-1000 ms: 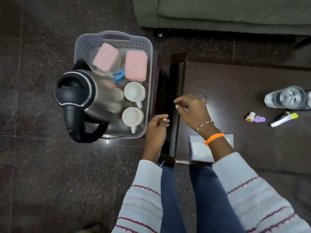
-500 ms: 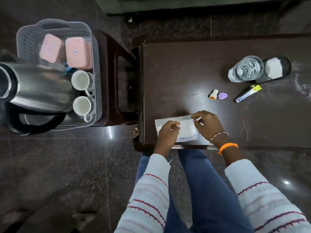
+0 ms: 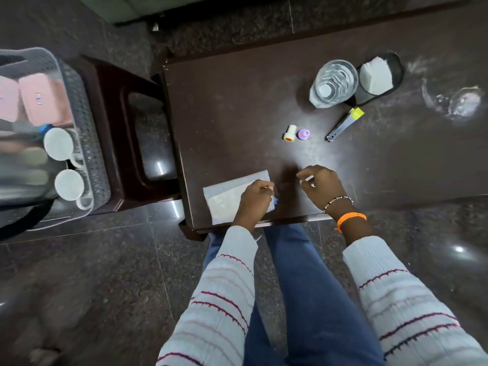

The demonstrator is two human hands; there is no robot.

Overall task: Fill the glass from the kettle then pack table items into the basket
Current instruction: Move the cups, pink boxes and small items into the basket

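Observation:
A flat white packet (image 3: 229, 198) lies at the table's front left corner. My left hand (image 3: 254, 200) rests on its right end, fingers pinched on it, with a small blue bit showing by the thumb. My right hand (image 3: 320, 184) hovers just right of the packet, fingers curled, touching nothing. The glass (image 3: 334, 83) with water stands at the back of the dark table (image 3: 237, 107). The grey basket (image 3: 88, 143) sits on a stool at left and holds the steel kettle (image 3: 23, 167), two white cups (image 3: 58, 143) and pink boxes (image 3: 43, 101).
On the table lie a cream cap (image 3: 289, 132), a purple cap (image 3: 303, 133) and a clipper-like tool (image 3: 343, 124). A black holder with white napkins (image 3: 377, 76) stands behind the glass. A clear glass object (image 3: 454, 101) is at far right. A dark stool (image 3: 137, 133) adjoins the table.
My right hand has come off the packet and moved right. My left hand stays on the packet. The view has swung from the basket to the table.

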